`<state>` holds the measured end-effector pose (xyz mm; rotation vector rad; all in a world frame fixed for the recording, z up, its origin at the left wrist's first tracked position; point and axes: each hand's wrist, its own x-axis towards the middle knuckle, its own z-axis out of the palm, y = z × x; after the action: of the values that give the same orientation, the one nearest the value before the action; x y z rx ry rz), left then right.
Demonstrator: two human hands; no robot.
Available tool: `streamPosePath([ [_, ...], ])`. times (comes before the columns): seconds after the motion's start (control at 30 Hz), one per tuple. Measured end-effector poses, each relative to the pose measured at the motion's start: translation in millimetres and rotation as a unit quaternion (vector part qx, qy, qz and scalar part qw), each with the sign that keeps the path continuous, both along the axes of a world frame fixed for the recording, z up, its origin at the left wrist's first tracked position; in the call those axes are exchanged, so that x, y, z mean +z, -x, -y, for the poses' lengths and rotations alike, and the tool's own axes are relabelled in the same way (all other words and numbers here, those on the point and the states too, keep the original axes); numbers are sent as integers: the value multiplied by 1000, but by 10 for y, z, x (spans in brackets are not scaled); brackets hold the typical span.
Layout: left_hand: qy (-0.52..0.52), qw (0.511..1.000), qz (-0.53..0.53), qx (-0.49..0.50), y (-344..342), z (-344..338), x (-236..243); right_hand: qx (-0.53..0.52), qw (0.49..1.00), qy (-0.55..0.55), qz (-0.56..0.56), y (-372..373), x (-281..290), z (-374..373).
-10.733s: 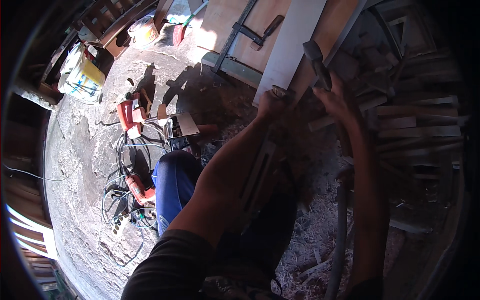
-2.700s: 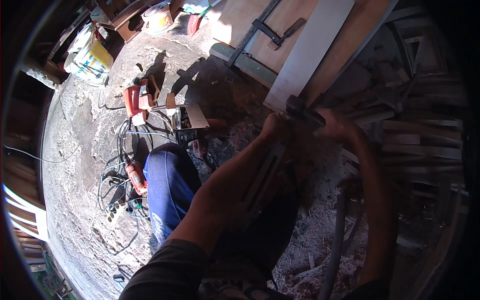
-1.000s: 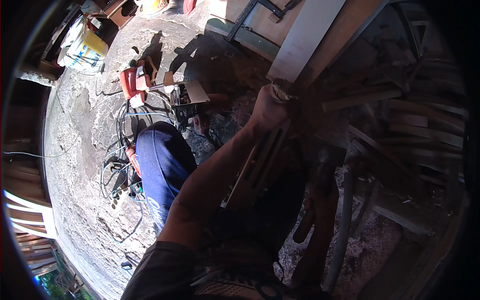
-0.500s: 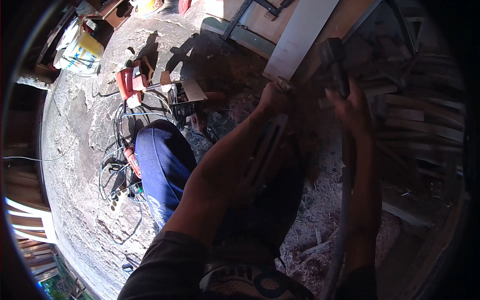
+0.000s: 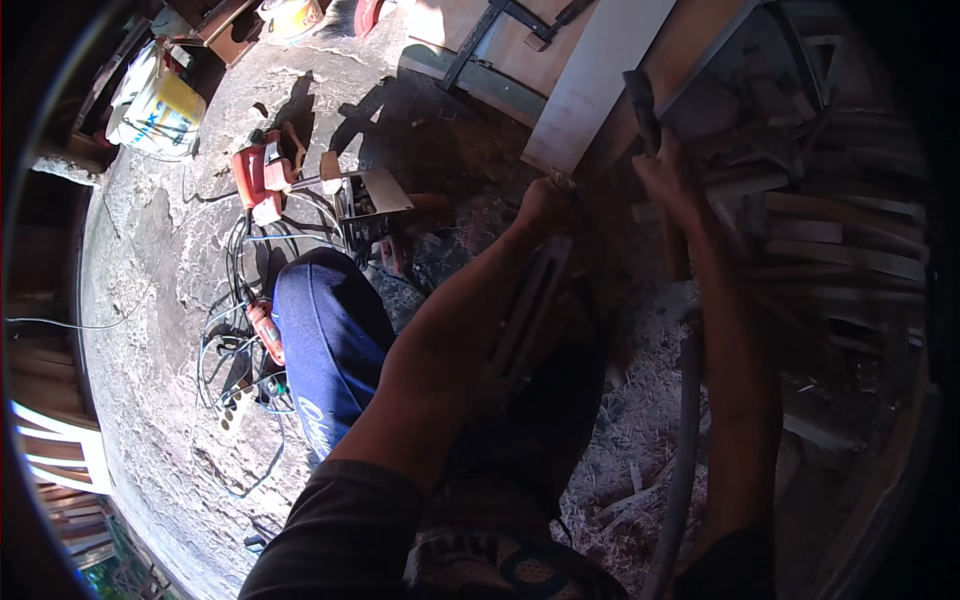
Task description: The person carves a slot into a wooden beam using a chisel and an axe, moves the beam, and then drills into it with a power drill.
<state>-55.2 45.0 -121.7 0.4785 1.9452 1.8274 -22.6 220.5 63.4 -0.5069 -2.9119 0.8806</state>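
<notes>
My left hand [image 5: 543, 208] is closed on a small pale, rough object [image 5: 563, 180] that I cannot make out, just below the end of a pale board [image 5: 590, 90]. My right hand [image 5: 668, 180] grips a dark hammer [image 5: 638, 97] by its handle, head raised up and to the right of my left hand, over the brown board [image 5: 690, 55] beside the pale one. A long slotted wooden piece [image 5: 530, 300] lies beneath my left forearm, partly hidden. A black bar clamp [image 5: 500, 30] rests on light panels to the upper left.
Red power tools [image 5: 260, 180] with cables lie on the rough floor [image 5: 150, 300], beside a metal-plated tool [image 5: 375, 195] and a red drill [image 5: 262, 325]. White buckets [image 5: 160, 100] stand at the upper left. Wood offcuts [image 5: 840, 260] are piled at the right. My blue-clad knee [image 5: 325, 310] is below.
A second ago the hammer was low by my lap; my right hand has since raised it beside the boards and shifted it slightly left. My left hand has moved little.
</notes>
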Motion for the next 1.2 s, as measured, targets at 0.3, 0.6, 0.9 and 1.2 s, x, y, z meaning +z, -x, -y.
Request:
streamPosePath([
  [0.3, 28, 992, 124, 4, -149, -17, 348, 62, 994, 60, 68, -20, 119, -200],
  [0.6, 50, 989, -137, 19, -43, 54, -275, 266, 956, -18, 124, 56, 191, -126],
  [0.9, -35, 994, 102, 24, -403, 294, 379, 350, 925, -61, 133, -464, -165, 119],
  [1.2, -107, 986, -83, -96, -1320, 1113, 1462, 108, 979, 160, -64, -1355, -84, 533],
])
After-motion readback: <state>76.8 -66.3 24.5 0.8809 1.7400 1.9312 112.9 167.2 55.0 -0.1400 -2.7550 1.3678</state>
